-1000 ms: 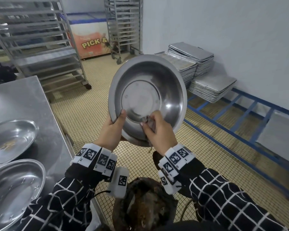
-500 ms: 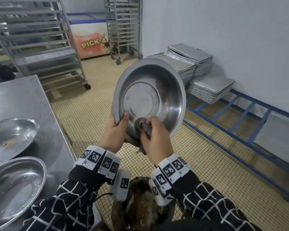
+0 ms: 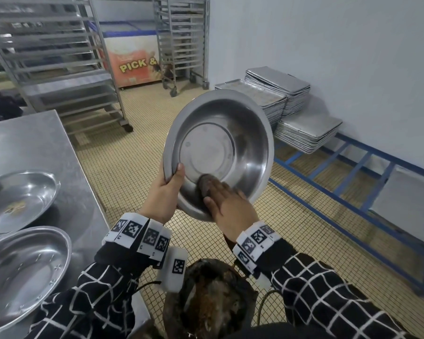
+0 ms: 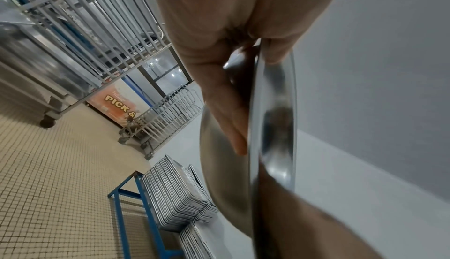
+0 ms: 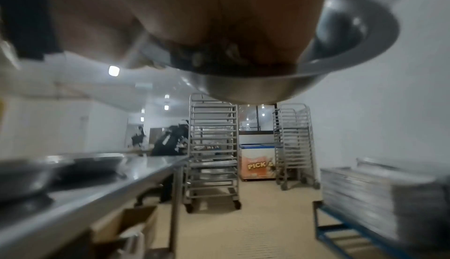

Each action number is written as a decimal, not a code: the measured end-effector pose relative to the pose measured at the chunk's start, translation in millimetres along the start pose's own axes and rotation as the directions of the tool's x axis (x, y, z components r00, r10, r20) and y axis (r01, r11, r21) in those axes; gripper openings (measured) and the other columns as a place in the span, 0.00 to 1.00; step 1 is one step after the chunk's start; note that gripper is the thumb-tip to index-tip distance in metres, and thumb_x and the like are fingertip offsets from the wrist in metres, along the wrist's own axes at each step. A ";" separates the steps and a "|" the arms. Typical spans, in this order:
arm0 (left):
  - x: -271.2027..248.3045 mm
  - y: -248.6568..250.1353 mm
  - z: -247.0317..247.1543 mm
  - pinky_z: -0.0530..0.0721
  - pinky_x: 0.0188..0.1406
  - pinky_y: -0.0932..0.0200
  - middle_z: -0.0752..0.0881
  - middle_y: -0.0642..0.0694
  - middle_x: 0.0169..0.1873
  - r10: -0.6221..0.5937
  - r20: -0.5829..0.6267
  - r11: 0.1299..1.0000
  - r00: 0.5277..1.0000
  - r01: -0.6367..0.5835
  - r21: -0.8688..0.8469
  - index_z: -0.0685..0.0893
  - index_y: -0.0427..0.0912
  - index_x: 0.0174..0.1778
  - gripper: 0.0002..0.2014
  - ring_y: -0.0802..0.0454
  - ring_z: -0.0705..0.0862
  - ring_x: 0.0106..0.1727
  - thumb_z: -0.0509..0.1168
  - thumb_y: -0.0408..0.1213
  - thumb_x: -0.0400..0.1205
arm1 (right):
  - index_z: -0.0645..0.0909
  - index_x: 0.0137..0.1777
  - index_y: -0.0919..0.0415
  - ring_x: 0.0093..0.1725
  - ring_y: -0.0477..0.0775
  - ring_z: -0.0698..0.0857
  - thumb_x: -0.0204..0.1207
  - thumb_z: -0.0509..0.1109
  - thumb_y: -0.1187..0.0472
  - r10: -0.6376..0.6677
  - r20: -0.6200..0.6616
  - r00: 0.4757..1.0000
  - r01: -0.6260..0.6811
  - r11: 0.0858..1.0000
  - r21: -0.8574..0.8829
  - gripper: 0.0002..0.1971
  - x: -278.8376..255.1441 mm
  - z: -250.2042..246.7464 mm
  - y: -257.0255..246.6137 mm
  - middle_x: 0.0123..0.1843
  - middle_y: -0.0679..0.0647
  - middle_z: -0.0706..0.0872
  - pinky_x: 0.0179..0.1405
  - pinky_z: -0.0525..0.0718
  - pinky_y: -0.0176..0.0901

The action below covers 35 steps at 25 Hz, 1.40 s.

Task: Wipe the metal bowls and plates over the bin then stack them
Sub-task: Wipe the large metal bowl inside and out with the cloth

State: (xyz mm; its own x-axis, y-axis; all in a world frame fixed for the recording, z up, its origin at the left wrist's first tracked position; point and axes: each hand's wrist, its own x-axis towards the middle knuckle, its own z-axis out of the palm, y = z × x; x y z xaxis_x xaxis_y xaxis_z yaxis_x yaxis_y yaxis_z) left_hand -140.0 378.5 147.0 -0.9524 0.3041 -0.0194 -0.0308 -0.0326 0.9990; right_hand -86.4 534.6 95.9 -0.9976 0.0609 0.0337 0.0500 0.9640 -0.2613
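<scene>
Hiding most of rag (image 3: pixel 204 182): right hand (image 3: pixel 230 206).

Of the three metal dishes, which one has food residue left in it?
The farther oval plate on the table: yellowish crumbs sit in it. The nearer plate and the held bowl show none.

Even, cool indoor light fills the room, with soft shadows only. In the head view the metal bowl (image 3: pixel 220 152) shows pale glare on its right inner wall, and straight lines bow near the edges — wide-angle distortion. The right wrist view is dim and smeared by blur; ceiling lamps (image 5: pixel 113 70) glow far left. The left wrist view is sharper, though the near hand (image 4: pixel 214 55) is out of focus.
</scene>
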 end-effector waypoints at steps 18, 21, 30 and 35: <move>-6.2 1.5 0.9 0.84 0.24 0.64 0.89 0.45 0.42 -0.037 -0.057 0.999 0.998 0.035 -0.029 0.74 0.43 0.71 0.20 0.55 0.89 0.32 0.58 0.49 0.86 | 0.40 0.84 0.48 0.82 0.56 0.36 0.83 0.51 0.43 0.420 -0.447 0.790 -0.248 0.885 0.395 0.34 12.3 6.4 33.8 0.84 0.49 0.33 0.76 0.57 0.57; -7.7 -0.6 5.0 0.83 0.22 0.63 0.89 0.44 0.41 -0.083 -0.048 0.994 0.995 0.079 -0.074 0.76 0.46 0.65 0.15 0.55 0.89 0.29 0.58 0.48 0.86 | 0.48 0.84 0.49 0.78 0.52 0.62 0.82 0.62 0.49 0.577 -0.482 0.660 -0.124 0.716 0.687 0.35 24.8 -19.0 41.0 0.85 0.50 0.51 0.67 0.72 0.39; 8.0 -1.7 -4.6 0.88 0.37 0.54 0.88 0.42 0.50 0.009 -0.116 1.000 0.993 -0.007 0.013 0.76 0.52 0.63 0.14 0.46 0.89 0.45 0.66 0.40 0.82 | 0.79 0.50 0.63 0.36 0.47 0.79 0.76 0.71 0.55 0.706 -0.289 0.647 -0.176 0.507 0.844 0.11 36.3 -38.7 62.9 0.37 0.46 0.79 0.30 0.71 0.34; 4.5 -8.7 10.0 0.84 0.53 0.65 0.79 0.53 0.60 0.154 -0.094 0.988 0.984 -0.152 0.029 0.57 0.61 0.70 0.34 0.58 0.82 0.59 0.71 0.33 0.78 | 0.75 0.48 0.59 0.40 0.48 0.82 0.77 0.70 0.57 0.799 -0.202 0.566 -0.061 0.285 0.957 0.08 33.9 -30.2 30.3 0.40 0.47 0.81 0.34 0.76 0.37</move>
State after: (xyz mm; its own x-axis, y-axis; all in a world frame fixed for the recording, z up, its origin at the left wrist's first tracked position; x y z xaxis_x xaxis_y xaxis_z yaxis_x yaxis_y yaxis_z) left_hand -140.9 389.7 138.7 -0.9701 0.2048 0.1306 0.1226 -0.0511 0.9911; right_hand -117.2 573.7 118.3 -0.5147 0.8574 0.0050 0.0286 0.0230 -0.9993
